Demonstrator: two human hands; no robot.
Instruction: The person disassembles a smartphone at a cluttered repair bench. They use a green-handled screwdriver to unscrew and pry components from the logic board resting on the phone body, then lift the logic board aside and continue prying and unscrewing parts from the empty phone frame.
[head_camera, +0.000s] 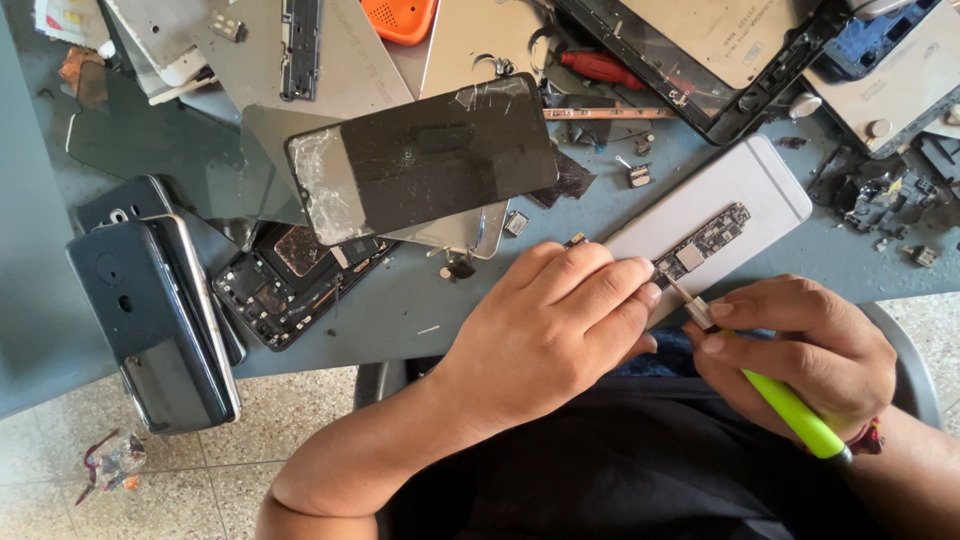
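My left hand (555, 320) lies knuckles-up, fingers curled and pressed together, forearm angling in from lower left. My right hand (800, 355) sits just beside it, fingers closed in a pinch grip.

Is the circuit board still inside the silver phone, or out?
Out. The circuit board lies bare on the silver phone's closed back. The left hand steadies it; the right hand holds a green tool to its end.

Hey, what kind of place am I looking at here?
Most likely a phone repair bench. A cracked phone screen lies among opened handsets, a bare circuit board rests on a silver phone back, and the right hand works on it with a green-handled tool.
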